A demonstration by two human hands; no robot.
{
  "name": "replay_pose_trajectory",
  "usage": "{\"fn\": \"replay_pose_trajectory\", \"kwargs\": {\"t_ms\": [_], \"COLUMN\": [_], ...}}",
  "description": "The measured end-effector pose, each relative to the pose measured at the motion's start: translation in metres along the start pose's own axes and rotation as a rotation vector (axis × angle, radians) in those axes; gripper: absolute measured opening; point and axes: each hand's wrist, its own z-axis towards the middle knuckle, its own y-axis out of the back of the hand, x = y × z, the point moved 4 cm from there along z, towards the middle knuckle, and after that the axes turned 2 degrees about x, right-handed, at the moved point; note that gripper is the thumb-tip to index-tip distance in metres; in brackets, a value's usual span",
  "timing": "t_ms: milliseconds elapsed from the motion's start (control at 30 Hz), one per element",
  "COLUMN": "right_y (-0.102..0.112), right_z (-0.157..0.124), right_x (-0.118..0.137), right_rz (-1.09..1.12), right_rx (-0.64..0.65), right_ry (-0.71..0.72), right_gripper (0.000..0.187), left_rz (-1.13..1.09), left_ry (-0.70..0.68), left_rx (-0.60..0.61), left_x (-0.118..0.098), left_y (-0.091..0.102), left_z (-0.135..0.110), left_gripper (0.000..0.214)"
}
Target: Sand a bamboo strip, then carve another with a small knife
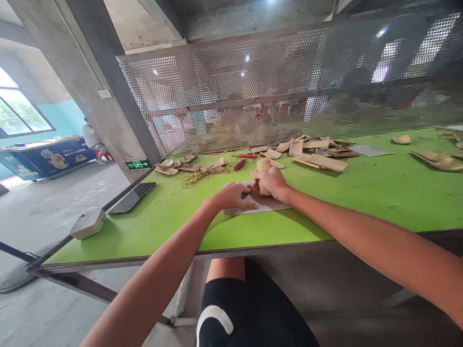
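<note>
1. While the right hand (271,184) is curled around an upright tan roll (263,166), its fingers (265,182) are closed narrowly on that roll, which is pinned against a pale sheet (275,205).
2. The left hand (231,196) is laid almost flat on the sheet, just beside the roll. Its fingers (246,206) are extended, and nothing is seen held by them.
3. The sheet is placed on a green table (361,202), near its front edge.
4. Tan strips (318,161) are heaped beyond the hands, probably dried leaf, though this is hard to confirm from this view.
5. Yellowish shavings (204,177) are scattered to the left of the strips, and a red-handled tool (246,155) is lying near them.
6. A dark phone (132,197) and a white box (88,224) are placed near the table's left edge.
7. A perforated metal screen (224,91) is mounted along the far edge, and another person (90,137) is seen well off to the left.
</note>
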Motion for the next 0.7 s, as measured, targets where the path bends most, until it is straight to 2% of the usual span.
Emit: {"fn": "replay_pose_trajectory", "kwargs": {"t_ms": [133, 300, 467, 533, 633, 700], "right_y": [0.007, -0.001, 0.013, 0.012, 0.008, 0.009], "right_z": [0.001, -0.001, 0.007, 0.003, -0.002, -0.001], "right_x": [-0.001, -0.002, 0.005, 0.006, 0.006, 0.007], "right_rz": [0.037, -0.131, -0.411, -0.471, -0.506, -0.504], "right_rx": [-0.128, 0.020, -0.194, -0.177, -0.075, -0.087], "right_ry": [0.052, 0.024, 0.152, 0.164, 0.143, 0.128], "right_gripper": [0.014, 0.017, 0.015, 0.017, 0.019, 0.018], "left_rz": [0.021, -0.011, 0.016, 0.009, -0.008, -0.003], "left_ry": [0.013, 0.027, 0.030, 0.036, 0.030, 0.027], "left_rx": [0.021, 0.004, 0.010, 0.003, -0.015, -0.004], "left_x": [0.000, 0.001, 0.001, 0.001, 0.000, -0.001], "left_y": [-0.001, 0.000, 0.000, 0.000, 0.000, 0.000], "left_z": [0.000, -0.001, 0.000, -0.001, -0.001, -0.001], "left_gripper": [0.055, 0.053, 0.053, 0.052, 0.052, 0.052]}}
